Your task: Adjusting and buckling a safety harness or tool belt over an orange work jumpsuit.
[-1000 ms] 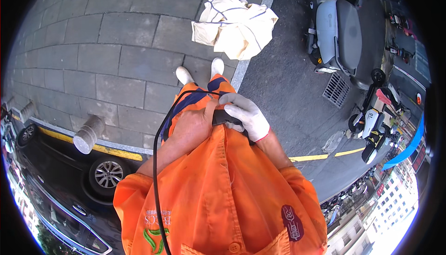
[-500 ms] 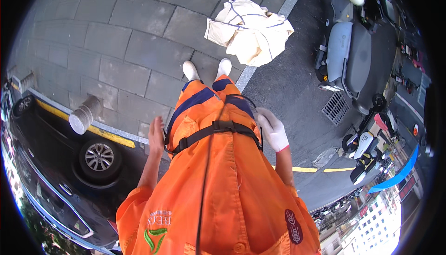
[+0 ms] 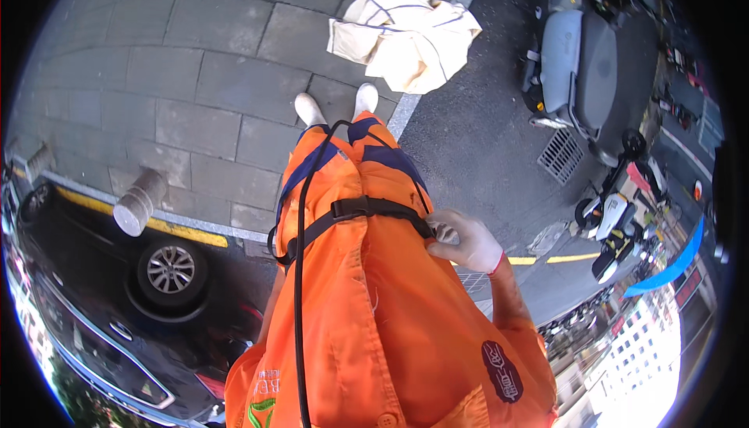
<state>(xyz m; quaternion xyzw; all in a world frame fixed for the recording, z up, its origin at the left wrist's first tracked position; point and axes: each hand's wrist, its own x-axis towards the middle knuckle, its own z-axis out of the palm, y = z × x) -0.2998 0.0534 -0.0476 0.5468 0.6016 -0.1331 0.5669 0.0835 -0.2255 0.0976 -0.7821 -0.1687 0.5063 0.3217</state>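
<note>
I look down my own front, which is covered by an orange work uniform [image 3: 374, 303]. A black belt [image 3: 351, 211] with a plastic buckle runs across my waist, and a thin black cord [image 3: 298, 287] hangs down the front. My right hand [image 3: 466, 242], in a white glove, is at my right hip with its fingers curled on the belt's strap. My left hand is hidden behind my left side; only a sliver of that arm shows. My white shoes [image 3: 310, 108] stand on grey paving.
A crumpled cream cloth [image 3: 406, 34] lies on the paving slabs ahead, at the kerb. A grey scooter [image 3: 581, 69] and a drain grate [image 3: 562, 155] are on the right. A black car [image 3: 117, 295] and a concrete bollard [image 3: 139, 202] are on the left.
Both hands were together at the belt buckle in front. They moved apart to my sides; the right hand now grips the strap at my hip and the left has gone out of sight.
</note>
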